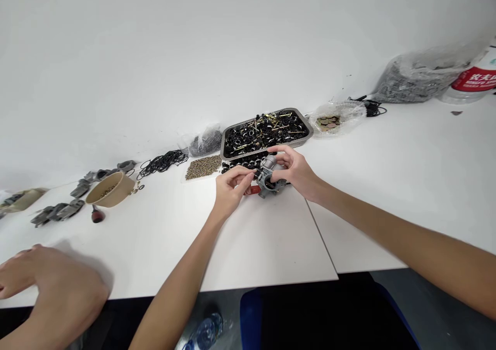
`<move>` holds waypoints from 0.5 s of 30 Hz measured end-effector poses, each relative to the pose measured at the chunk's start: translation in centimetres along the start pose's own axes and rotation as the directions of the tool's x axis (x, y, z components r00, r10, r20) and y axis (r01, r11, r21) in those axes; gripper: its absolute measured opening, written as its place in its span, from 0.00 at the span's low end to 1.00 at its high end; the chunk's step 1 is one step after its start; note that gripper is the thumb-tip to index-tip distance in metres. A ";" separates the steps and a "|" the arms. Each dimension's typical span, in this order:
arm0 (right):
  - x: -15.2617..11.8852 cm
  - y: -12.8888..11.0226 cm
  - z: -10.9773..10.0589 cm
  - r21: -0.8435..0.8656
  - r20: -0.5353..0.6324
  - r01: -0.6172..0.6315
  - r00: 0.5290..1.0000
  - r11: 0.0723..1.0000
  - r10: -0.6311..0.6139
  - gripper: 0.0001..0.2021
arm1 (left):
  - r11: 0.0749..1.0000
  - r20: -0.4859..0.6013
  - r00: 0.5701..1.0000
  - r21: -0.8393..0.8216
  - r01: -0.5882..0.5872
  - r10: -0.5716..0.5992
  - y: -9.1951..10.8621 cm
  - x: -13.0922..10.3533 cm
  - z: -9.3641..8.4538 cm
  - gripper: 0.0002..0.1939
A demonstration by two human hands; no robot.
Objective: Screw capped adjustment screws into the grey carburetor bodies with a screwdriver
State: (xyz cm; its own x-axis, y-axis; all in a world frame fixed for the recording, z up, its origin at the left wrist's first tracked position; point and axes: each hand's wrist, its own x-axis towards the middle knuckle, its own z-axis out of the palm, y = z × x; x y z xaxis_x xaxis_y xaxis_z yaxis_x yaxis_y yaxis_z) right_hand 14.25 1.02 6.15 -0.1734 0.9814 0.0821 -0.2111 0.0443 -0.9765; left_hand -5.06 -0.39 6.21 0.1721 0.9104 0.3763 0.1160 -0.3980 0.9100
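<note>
A grey metal carburetor (pixel 265 184) is held just above the white table, in front of the metal tray. My right hand (pixel 295 172) is closed round its right side and top, thumb at the round bore. My left hand (pixel 231 189) is at the carburetor's left side, thumb and forefinger pinched together on a small dark part too small to name. Beside the left fingertips shows a red object (pixel 254 190), partly hidden by the hand and the carburetor.
Behind are a metal tray (pixel 306 139) of small black and brass parts, brass pieces (pixel 203 168), black rings (pixel 163 164) and bagged parts (pixel 414 79). Left stand a beige bowl (pixel 116 194) and a red-handled tool (pixel 97 215). Another person's arm (pixel 58 288) rests at lower left.
</note>
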 end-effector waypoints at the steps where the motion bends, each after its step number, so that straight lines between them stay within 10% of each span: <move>1: 0.0 0.0 0.0 0.009 0.004 -0.006 1.000 1.000 0.006 0.31 | 1.000 0.005 1.000 -0.009 0.015 -0.015 0.1 0.1 0.0 0.11; 15: 0.2 -0.5 -0.7 0.011 0.120 -0.084 0.989 0.996 0.082 0.33 | 0.980 0.266 0.946 -0.023 0.200 -0.187 0.3 1.0 -2.2 0.13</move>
State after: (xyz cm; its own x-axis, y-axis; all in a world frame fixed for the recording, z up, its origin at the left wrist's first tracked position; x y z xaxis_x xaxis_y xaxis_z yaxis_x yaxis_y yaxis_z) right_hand 15.04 1.30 6.50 -0.3043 0.9522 0.0251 -0.2068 -0.0403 -0.9776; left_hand -7.00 0.61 7.25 0.4011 0.9053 0.1398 0.1256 -0.2055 0.9706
